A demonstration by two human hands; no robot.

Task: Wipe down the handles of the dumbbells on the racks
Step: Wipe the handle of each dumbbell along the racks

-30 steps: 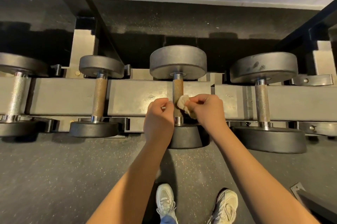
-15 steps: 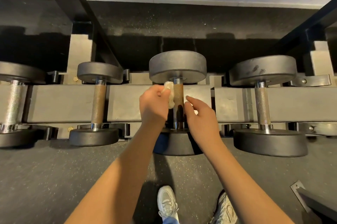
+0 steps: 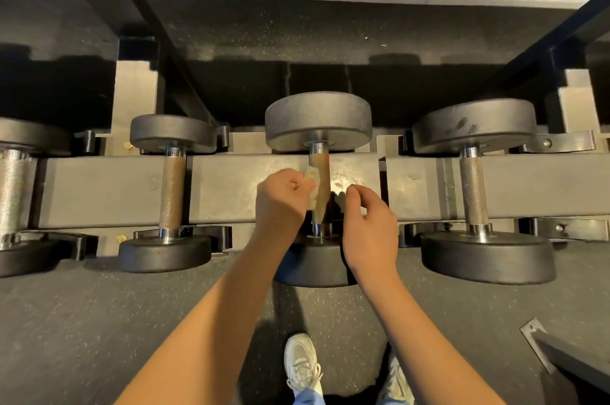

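Head view: wiping the middle dumbbell's handle on the lower rack.

The left hand (image 3: 284, 200) is clenched on a small cloth (image 3: 313, 185), pressing it to the left side of the knurled handle (image 3: 321, 180), presumably to scrub it. The right hand (image 3: 369, 223), fingers loosely curled and empty, hovers just beside the handle, likely ready to steady the dumbbell (image 3: 318, 122) on the rack (image 3: 99, 186).

The centre dumbbell's handle (image 3: 321, 180) is rough, knurled, rust-brown metal with glossy chrome collars (image 3: 318, 148); its heads (image 3: 318, 120) look matt dark grey. The crumpled cloth (image 3: 313, 186) looks soft, pale beige.
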